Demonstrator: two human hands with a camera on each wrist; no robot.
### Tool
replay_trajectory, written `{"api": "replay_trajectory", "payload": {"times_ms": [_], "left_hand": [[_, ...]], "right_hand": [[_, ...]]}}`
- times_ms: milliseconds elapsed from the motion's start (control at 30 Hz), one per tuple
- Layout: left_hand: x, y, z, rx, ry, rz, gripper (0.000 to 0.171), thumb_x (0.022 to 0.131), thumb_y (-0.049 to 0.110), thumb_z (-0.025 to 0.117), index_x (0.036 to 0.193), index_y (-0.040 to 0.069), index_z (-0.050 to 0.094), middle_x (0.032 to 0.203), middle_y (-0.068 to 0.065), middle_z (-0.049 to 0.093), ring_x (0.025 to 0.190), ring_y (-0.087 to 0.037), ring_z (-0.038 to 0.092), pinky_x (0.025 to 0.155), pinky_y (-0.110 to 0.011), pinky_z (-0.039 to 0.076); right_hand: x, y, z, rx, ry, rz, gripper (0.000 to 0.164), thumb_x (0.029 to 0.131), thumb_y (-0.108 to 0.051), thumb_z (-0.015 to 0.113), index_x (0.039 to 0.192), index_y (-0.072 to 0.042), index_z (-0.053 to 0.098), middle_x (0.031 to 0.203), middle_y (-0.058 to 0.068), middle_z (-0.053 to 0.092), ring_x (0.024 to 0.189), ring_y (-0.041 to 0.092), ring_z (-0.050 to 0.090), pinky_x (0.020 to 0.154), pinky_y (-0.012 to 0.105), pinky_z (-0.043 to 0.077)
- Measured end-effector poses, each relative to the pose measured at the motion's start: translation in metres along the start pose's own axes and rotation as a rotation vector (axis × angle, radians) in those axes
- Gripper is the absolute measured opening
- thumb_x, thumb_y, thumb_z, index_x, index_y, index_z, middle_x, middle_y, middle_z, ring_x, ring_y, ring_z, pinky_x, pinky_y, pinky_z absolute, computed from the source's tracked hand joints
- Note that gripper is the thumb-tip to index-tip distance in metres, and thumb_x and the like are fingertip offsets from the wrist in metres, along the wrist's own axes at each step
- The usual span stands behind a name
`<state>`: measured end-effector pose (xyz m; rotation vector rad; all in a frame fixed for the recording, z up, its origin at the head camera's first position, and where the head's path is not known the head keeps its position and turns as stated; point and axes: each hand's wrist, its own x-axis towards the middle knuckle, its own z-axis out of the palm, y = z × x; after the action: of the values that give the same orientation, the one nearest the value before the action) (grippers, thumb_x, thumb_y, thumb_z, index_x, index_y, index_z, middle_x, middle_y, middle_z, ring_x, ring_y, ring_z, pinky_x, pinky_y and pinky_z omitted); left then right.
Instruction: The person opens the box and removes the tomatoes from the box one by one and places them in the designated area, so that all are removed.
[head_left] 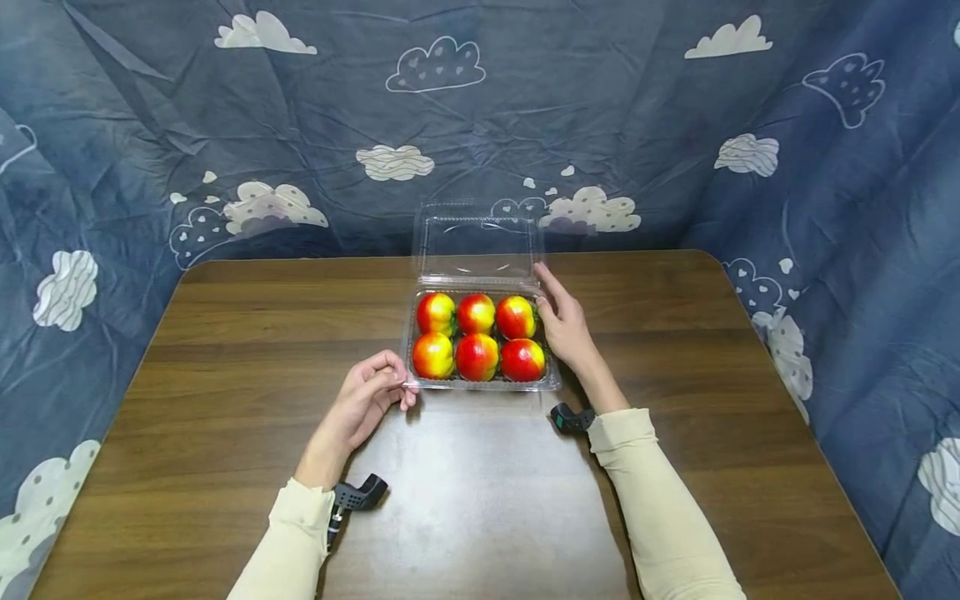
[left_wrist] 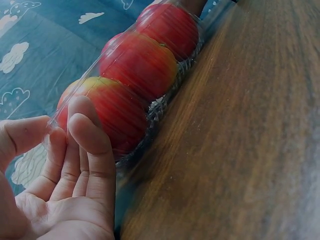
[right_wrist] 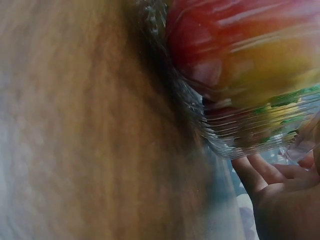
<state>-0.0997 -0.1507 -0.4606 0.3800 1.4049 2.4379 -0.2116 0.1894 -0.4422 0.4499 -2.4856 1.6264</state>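
Note:
A clear plastic clamshell container (head_left: pixel 558 383) stands on the table with its lid (head_left: pixel 480 242) raised at the back. Two rows of shiny red-and-yellow round fruits (head_left: pixel 477 357) fill its base; whether they are apples or peaches I cannot tell. At the front left corner my left hand (head_left: pixel 367 396) pinches the rim between thumb and index finger (left_wrist: pixel 32 132), its other fingers beside the wall. My right hand (head_left: pixel 566 329) lies along the right side, thumb at the rim and index finger extended to the lid's lower corner. In the right wrist view its fingers (right_wrist: pixel 257 172) touch the container's far end.
The brown wooden table (head_left: pixel 247 375) extends on both sides of the container and in front of it. A blue curtain with cloud prints (head_left: pixel 480 125) hangs behind the table and along its sides. Each wrist wears a small black camera (head_left: pixel 362 493).

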Motion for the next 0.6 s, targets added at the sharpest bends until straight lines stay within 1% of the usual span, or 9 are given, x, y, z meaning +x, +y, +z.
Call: {"api": "replay_trajectory", "payload": {"times_ms": [100, 200, 333, 433, 500, 600], "left_hand": [[-0.001, 0.000, -0.001, -0.005, -0.003, 0.004, 0.023, 0.103, -0.009, 0.040, 0.097, 0.004, 0.058, 0.088, -0.009, 0.074, 0.072, -0.018, 0.069, 0.066, -0.024, 0.057], [0.000, 0.000, 0.000, -0.006, -0.001, 0.008, 0.024, 0.103, -0.009, 0.040, 0.098, 0.005, 0.059, 0.088, -0.008, 0.075, 0.072, -0.018, 0.069, 0.066, -0.025, 0.057], [0.000, 0.000, 0.000, 0.001, 0.009, 0.011, 0.024, 0.103, -0.010, 0.041, 0.098, 0.005, 0.059, 0.088, -0.008, 0.075, 0.071, -0.018, 0.069, 0.065, -0.024, 0.056], [0.000, 0.000, 0.001, 0.017, 0.020, 0.017, 0.022, 0.102, -0.010, 0.042, 0.098, 0.005, 0.058, 0.087, -0.008, 0.076, 0.071, -0.018, 0.069, 0.065, -0.024, 0.057], [0.001, -0.001, 0.001, 0.030, 0.029, 0.022, 0.020, 0.102, -0.010, 0.043, 0.098, 0.004, 0.058, 0.087, -0.008, 0.076, 0.071, -0.018, 0.069, 0.065, -0.024, 0.057], [0.003, -0.001, 0.003, 0.047, 0.043, 0.027, 0.017, 0.102, -0.008, 0.046, 0.098, 0.004, 0.058, 0.088, -0.008, 0.076, 0.071, -0.018, 0.069, 0.065, -0.025, 0.058]], "right_hand": [[0.001, 0.000, 0.002, 0.001, -0.014, 0.028, 0.053, 0.108, 0.000, 0.047, 0.161, -0.002, 0.040, 0.168, 0.017, 0.038, 0.156, 0.033, 0.036, 0.131, 0.047, 0.026], [0.001, -0.004, 0.002, 0.041, -0.031, 0.051, 0.053, 0.109, 0.001, 0.044, 0.161, 0.001, 0.036, 0.166, 0.022, 0.039, 0.153, 0.038, 0.040, 0.130, 0.049, 0.027], [0.000, -0.020, 0.000, 0.053, -0.042, 0.067, 0.052, 0.108, 0.004, 0.043, 0.159, 0.007, 0.035, 0.164, 0.028, 0.038, 0.152, 0.043, 0.039, 0.130, 0.054, 0.025], [0.000, -0.031, -0.002, 0.027, -0.049, 0.082, 0.050, 0.108, 0.003, 0.044, 0.158, 0.009, 0.038, 0.164, 0.028, 0.039, 0.154, 0.043, 0.036, 0.130, 0.054, 0.024], [0.003, -0.026, -0.002, 0.031, -0.055, 0.089, 0.050, 0.109, 0.001, 0.044, 0.158, 0.006, 0.038, 0.164, 0.026, 0.039, 0.154, 0.042, 0.035, 0.131, 0.054, 0.024], [0.009, -0.009, -0.002, 0.028, -0.055, 0.093, 0.050, 0.111, -0.005, 0.043, 0.161, 0.000, 0.039, 0.166, 0.021, 0.040, 0.155, 0.038, 0.037, 0.131, 0.052, 0.025]]}}
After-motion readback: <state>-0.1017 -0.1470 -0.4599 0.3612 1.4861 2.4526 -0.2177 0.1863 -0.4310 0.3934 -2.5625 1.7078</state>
